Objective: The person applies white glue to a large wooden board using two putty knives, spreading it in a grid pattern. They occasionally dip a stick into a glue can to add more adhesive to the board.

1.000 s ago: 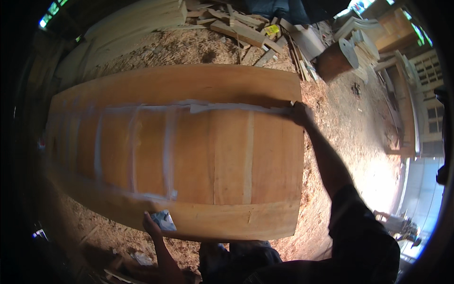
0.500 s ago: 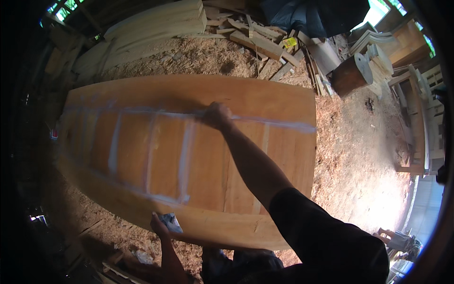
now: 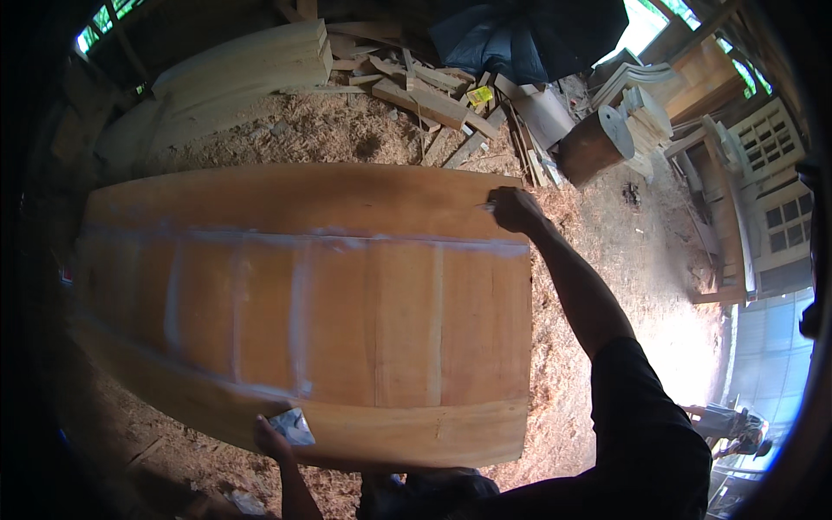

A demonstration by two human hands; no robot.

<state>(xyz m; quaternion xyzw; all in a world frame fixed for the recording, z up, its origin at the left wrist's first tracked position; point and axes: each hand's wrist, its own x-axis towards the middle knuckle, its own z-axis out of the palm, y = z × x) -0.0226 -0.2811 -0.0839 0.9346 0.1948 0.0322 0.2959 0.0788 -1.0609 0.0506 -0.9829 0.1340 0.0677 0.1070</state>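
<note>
A large wooden panel (image 3: pixel 407 329) lies in front of me, with pale bluish-white filler lines (image 3: pixel 301 316) smeared along its joints. My right hand (image 3: pixel 517 211) is closed at the panel's far right corner, on the far rail. From its fingers pokes a small, light-coloured flat tool (image 3: pixel 488 206), most of it hidden by the hand; it looks like a scraper. At the near edge, left of centre, my left hand (image 3: pixel 272 439) grips a small flat sheet (image 3: pixel 292 426), silvery white with darker patches, held over the panel's near rail.
Wood shavings (image 3: pixel 347 130) cover the ground around the panel. Beyond it lie stacked planks (image 3: pixel 243 65), scrap wood (image 3: pixel 425 102), a black umbrella (image 3: pixel 529 39) and a log (image 3: pixel 596 146). Window-like frames (image 3: pixel 771 173) lean at the right; another person (image 3: pixel 737 429) is at the lower right.
My right hand has swept right from the joint line to the panel's far right corner. Filler now shows along that joint's middle stretch. The view has shifted; my left hand still holds the sheet.
</note>
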